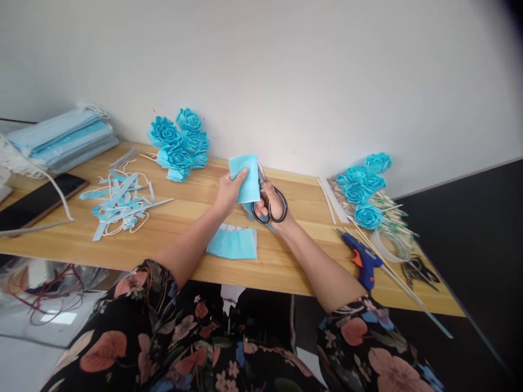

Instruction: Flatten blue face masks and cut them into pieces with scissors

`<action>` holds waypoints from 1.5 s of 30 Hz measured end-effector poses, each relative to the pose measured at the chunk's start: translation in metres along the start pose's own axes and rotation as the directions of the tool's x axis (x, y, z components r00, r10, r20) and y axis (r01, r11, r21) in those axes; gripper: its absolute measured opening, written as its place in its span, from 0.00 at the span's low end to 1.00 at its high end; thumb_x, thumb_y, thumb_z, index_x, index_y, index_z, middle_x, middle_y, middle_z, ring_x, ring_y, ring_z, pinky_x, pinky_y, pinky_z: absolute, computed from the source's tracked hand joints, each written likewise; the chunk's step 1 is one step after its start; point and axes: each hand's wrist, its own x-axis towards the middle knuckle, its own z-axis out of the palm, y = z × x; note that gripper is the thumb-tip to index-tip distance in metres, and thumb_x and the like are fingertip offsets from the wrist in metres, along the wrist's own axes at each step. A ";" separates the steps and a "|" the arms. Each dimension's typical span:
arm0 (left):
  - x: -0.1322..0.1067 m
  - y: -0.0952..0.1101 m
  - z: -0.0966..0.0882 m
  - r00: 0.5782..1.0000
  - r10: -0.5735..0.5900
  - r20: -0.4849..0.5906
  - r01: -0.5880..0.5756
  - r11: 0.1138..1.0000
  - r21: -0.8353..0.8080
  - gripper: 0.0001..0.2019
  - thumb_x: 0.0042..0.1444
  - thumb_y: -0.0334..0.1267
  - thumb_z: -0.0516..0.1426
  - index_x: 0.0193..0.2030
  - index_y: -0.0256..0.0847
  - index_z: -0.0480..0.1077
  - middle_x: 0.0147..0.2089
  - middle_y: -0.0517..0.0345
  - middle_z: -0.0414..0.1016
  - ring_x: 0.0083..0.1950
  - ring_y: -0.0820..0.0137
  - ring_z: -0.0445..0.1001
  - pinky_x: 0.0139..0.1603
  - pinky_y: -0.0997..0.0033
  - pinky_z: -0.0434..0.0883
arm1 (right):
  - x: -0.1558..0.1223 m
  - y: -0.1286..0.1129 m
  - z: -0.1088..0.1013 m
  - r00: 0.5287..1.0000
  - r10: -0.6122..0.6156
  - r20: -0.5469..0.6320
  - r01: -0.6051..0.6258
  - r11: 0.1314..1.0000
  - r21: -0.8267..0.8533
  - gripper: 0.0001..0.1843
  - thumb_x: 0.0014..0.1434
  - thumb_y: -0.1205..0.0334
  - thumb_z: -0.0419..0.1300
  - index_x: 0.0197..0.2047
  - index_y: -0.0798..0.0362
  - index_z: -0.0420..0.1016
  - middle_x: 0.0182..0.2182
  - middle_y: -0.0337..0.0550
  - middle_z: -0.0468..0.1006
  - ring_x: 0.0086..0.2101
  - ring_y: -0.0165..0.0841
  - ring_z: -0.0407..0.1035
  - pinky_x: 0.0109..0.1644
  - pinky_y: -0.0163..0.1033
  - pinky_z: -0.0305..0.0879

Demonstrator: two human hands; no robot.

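Observation:
My left hand (229, 191) pinches a folded piece of light blue face mask fabric (247, 174), thumb on its front. In my right hand (274, 202) are black-handled scissors (279, 213), fingers through the loops. Their blades point up along the right edge of the fabric, and part of them is hidden behind it. Below my hands another cut blue mask piece (232, 243) lies flat on the wooden table (192, 209). A bit more blue material shows beneath the scissors, mostly covered by my right hand.
Mask trimmings and ear loops (122, 204) lie left, near a phone (44, 201) and stacked masks (61, 136). Blue fabric roses (180, 144) stand by the wall; more roses (362, 185) sit right. A glue gun (362, 258), clear tubing (390, 245) and pliers (419, 272) occupy the right end.

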 end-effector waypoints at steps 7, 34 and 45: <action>0.010 0.010 -0.007 0.998 0.052 -0.028 -0.054 0.997 -0.061 0.22 0.45 0.56 0.66 0.31 0.36 0.71 0.27 0.59 0.72 0.29 0.74 0.69 0.31 0.76 0.67 | -0.004 -0.002 0.001 0.999 -0.047 0.023 0.050 0.990 -0.128 0.36 0.57 0.36 0.60 0.61 0.51 0.66 0.15 0.25 0.65 0.12 0.22 0.53 0.18 0.31 0.64; 0.006 0.004 -0.004 0.995 0.085 -0.051 -0.086 0.996 -0.006 0.22 0.48 0.56 0.65 0.28 0.38 0.66 0.23 0.64 0.62 0.24 0.77 0.60 0.24 0.77 0.62 | -0.002 0.005 -0.006 0.995 -0.001 0.097 0.008 0.998 -0.064 0.40 0.57 0.33 0.56 0.63 0.51 0.61 0.17 0.27 0.69 0.13 0.23 0.58 0.24 0.35 0.71; 0.001 0.002 -0.002 0.998 0.056 0.008 -0.056 0.998 0.012 0.20 0.49 0.53 0.65 0.31 0.36 0.70 0.26 0.62 0.69 0.26 0.76 0.66 0.27 0.76 0.67 | -0.002 -0.001 -0.003 0.996 -0.035 0.078 0.040 0.997 -0.063 0.40 0.56 0.31 0.57 0.61 0.51 0.63 0.16 0.26 0.66 0.13 0.23 0.56 0.22 0.33 0.67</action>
